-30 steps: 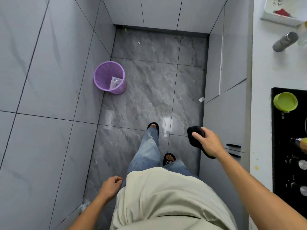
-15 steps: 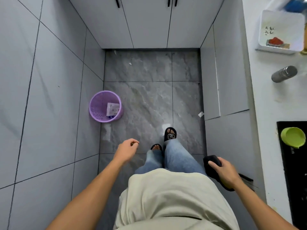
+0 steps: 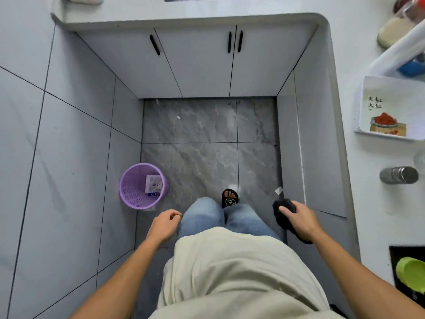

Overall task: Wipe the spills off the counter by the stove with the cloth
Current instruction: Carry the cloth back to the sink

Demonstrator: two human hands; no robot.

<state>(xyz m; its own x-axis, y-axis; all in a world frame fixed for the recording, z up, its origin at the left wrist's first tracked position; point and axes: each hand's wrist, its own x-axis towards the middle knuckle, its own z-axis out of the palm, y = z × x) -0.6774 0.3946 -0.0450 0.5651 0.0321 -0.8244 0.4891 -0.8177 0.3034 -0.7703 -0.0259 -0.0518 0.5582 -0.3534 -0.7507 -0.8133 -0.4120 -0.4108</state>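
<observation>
My right hand (image 3: pixel 301 218) grips a dark cloth (image 3: pixel 284 214) at waist height, beside the cabinet front below the white counter (image 3: pixel 377 203) on the right. A corner of the black stove (image 3: pixel 394 253) shows at the lower right edge with a green bowl (image 3: pixel 411 273) on it. My left hand (image 3: pixel 164 224) hangs in front of my left thigh with its fingers loosely curled, holding nothing. No spill is plain to see on the counter from here.
A purple mesh bin (image 3: pixel 142 186) stands on the grey floor by the left wall. On the right counter lie a metal shaker (image 3: pixel 397 175), a white tray (image 3: pixel 391 109) with a red print, and jars at the top. Cabinets with black handles (image 3: pixel 234 41) close the far end.
The view has tilted up and I have stepped forward. The far cabinets and counter came into sight. The right hand with the cloth stays low by the cabinet; the left hand swung forward.
</observation>
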